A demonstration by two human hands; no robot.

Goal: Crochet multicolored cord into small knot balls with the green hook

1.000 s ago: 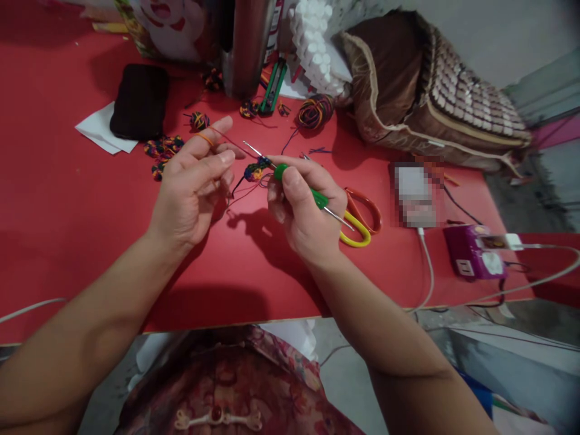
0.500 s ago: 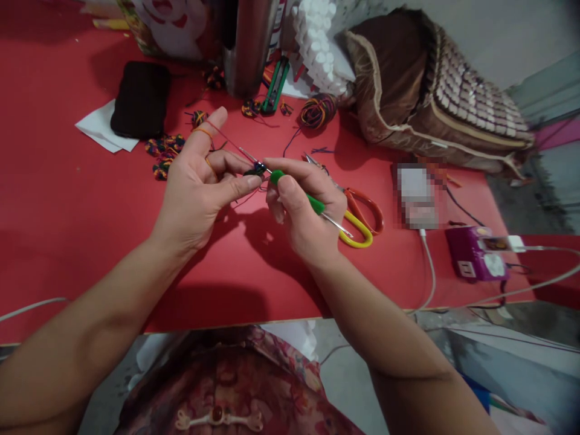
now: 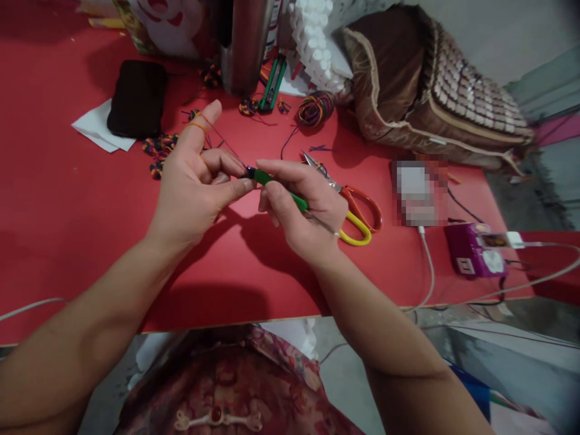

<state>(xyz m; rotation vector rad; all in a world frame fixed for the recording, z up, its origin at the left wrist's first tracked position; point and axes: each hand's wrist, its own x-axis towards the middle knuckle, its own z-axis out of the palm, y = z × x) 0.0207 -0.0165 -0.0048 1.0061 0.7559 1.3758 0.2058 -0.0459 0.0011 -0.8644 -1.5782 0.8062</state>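
Between the thumb and fingers of my left hand (image 3: 194, 175) is pinched a small dark piece of crochet work (image 3: 249, 173). Yarn (image 3: 226, 145) is wrapped round the raised index finger of that hand and runs down to the piece. My right hand (image 3: 303, 208) grips a crochet hook (image 3: 296, 199) by its green handle. The hook's front end meets the crochet piece and its tip is hidden there; the metal rear end sticks out beside my palm. Both hands are close together above the red table (image 3: 199, 290).
Scissors (image 3: 360, 214) with red and yellow handles lie right of my right hand. A yarn ball (image 3: 315, 110), green utility knife (image 3: 273, 83) and steel flask (image 3: 247, 48) stand or lie behind. Crocheted pieces (image 3: 158, 148) and a black case (image 3: 138, 96) are left; a brown bag (image 3: 408, 78) is right.
The crochet hook has moved left and deeper into the piece, its bright tip no longer showing. My right hand has shifted slightly left with it; my left hand still pinches the piece.
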